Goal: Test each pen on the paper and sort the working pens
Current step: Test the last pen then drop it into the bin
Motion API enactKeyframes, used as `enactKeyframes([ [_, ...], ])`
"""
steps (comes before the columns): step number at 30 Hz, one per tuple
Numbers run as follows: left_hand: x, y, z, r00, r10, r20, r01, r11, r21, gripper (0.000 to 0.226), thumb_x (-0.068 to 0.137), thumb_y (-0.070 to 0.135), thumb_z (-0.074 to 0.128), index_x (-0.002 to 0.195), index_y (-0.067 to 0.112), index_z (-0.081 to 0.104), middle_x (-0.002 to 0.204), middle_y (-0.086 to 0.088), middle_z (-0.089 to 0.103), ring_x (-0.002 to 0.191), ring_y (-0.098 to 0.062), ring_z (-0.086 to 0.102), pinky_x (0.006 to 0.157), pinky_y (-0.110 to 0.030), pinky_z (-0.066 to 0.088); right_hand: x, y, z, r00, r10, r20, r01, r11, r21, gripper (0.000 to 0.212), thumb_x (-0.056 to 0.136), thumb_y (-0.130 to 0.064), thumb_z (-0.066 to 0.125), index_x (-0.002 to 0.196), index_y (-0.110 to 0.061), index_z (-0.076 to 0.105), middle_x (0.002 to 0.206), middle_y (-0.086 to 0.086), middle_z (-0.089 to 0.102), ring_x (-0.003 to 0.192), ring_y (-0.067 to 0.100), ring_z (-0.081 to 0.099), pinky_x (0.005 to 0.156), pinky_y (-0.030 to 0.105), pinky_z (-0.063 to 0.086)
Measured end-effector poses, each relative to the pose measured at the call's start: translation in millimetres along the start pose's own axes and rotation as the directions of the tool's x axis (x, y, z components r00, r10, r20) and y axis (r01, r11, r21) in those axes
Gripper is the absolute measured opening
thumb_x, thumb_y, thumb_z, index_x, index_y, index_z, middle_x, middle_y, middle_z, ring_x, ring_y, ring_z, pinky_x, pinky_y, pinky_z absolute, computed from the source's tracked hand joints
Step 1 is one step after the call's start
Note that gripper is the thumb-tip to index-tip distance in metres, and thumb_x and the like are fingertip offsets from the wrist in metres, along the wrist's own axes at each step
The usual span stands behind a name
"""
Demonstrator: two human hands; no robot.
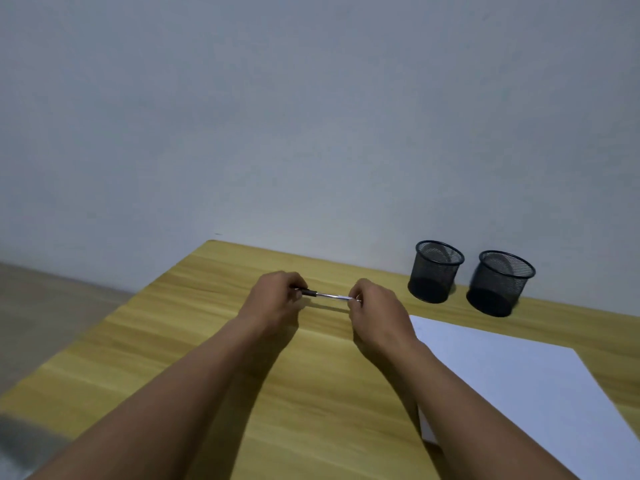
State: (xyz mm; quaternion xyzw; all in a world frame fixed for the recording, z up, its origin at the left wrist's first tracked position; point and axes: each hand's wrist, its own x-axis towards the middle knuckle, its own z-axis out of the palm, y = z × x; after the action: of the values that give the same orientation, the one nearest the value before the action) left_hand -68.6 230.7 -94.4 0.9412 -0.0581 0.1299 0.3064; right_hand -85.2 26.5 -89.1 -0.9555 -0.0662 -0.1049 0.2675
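The person is holding a single pen point(327, 295) level above the wooden table point(194, 341), with both hands closed around its ends. The left hand point(275, 299) is pinching the dark end, which looks like the cap, and the right hand point(375, 311) is gripping the pale barrel end. Judging by that two-handed hold, the person is probably pulling the cap off so the pen can be tried.

The white sheet of paper point(519, 386) is lying to the right, nearer the camera than the hands, and the part in view is showing no marks, though the right forearm is covering one edge. At the far right, by the wall, two black mesh pen cups point(435, 271) point(500, 284) are standing side by side, just apart. Both are looking empty through the mesh, as far as the blur allows.

So the sorting seems to be barely starting: no pen is sitting in either cup, and this one is not yet touching the paper. No other pens are showing in this view, so how many are waiting cannot be told.
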Motion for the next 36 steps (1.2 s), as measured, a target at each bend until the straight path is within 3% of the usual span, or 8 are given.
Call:
enactKeyframes([
  [2,-3,16,-8,0.999,-0.030,-0.018,0.026,0.978,-0.208,0.015,0.089,0.011,0.069,0.098,0.021,0.076,0.092,0.003,0.073,0.088,-0.013,0.066,0.071,-0.019,0.049,-7,3,-21,0.990,0.136,-0.029,-0.116,0.926,0.358,0.007,0.094,-0.016,0.062,0.091,-0.019,0.068,0.082,-0.005,0.065,0.073,0.016,0.061,0.062,0.031,0.049],
  [4,-7,34,-14,0.997,-0.076,-0.014,0.064,0.915,-0.397,0.014,0.084,0.011,0.076,0.094,0.020,0.078,0.090,0.005,0.074,0.084,-0.009,0.068,0.070,-0.016,0.048,-16,7,-44,0.962,0.266,0.067,-0.228,0.637,0.737,0.006,0.091,-0.007,0.070,0.090,-0.012,0.072,0.080,0.000,0.065,0.074,0.016,0.060,0.066,0.034,0.053],
  [6,-10,54,-15,0.998,-0.067,0.001,0.058,0.853,-0.519,0.015,0.077,0.010,0.083,0.088,0.019,0.077,0.086,0.002,0.076,0.079,-0.009,0.069,0.071,-0.017,0.050,-29,11,-64,0.933,0.307,0.186,-0.287,0.326,0.901,0.006,0.091,-0.005,0.070,0.095,-0.007,0.073,0.080,0.002,0.064,0.076,0.015,0.059,0.064,0.029,0.052],
  [8,-15,77,-13,0.999,-0.021,0.028,0.033,0.827,-0.561,0.015,0.073,0.013,0.087,0.085,0.018,0.079,0.083,0.003,0.077,0.077,-0.008,0.070,0.073,-0.020,0.052,-43,16,-76,0.925,0.311,0.220,-0.294,0.216,0.931,0.009,0.091,-0.008,0.072,0.099,-0.008,0.074,0.078,0.001,0.063,0.076,0.015,0.060,0.065,0.028,0.051],
  [22,-39,159,24,0.972,0.215,0.100,-0.121,0.814,-0.568,0.018,0.077,0.012,0.083,0.094,0.015,0.080,0.084,0.004,0.078,0.078,0.002,0.072,0.074,-0.012,0.051,-89,50,-105,0.946,0.325,0.008,-0.112,0.303,0.946,0.009,0.090,-0.010,0.074,0.083,-0.006,0.077,0.073,0.006,0.072,0.068,0.011,0.067,0.064,0.021,0.056],
  [28,-43,138,28,0.981,0.192,-0.008,-0.175,0.877,-0.447,0.007,0.087,0.015,0.074,0.089,0.015,0.080,0.069,-0.004,0.073,0.059,-0.007,0.060,0.064,-0.022,0.051,-87,65,-102,0.897,0.442,0.020,-0.113,0.185,0.976,0.009,0.089,-0.002,0.073,0.081,0.002,0.072,0.065,0.008,0.066,0.055,0.010,0.060,0.058,0.016,0.056],
  [33,-36,112,35,0.990,0.121,0.074,-0.097,0.958,-0.271,0.012,0.087,0.016,0.074,0.097,0.017,0.080,0.092,0.006,0.076,0.086,-0.005,0.068,0.067,-0.002,0.041,-95,78,-89,0.909,0.410,0.070,-0.223,0.339,0.914,0.009,0.091,-0.006,0.072,0.086,0.001,0.076,0.072,0.010,0.070,0.064,0.014,0.064,0.058,0.022,0.057],
  [36,-34,117,54,0.987,0.118,0.108,-0.094,0.974,-0.206,0.017,0.086,0.016,0.070,0.101,0.017,0.080,0.098,0.004,0.077,0.091,-0.007,0.068,0.076,-0.011,0.045,-98,76,-78,0.914,0.400,0.065,-0.229,0.378,0.897,0.010,0.092,-0.010,0.072,0.091,-0.001,0.076,0.075,0.009,0.070,0.068,0.014,0.064,0.060,0.029,0.057],
])
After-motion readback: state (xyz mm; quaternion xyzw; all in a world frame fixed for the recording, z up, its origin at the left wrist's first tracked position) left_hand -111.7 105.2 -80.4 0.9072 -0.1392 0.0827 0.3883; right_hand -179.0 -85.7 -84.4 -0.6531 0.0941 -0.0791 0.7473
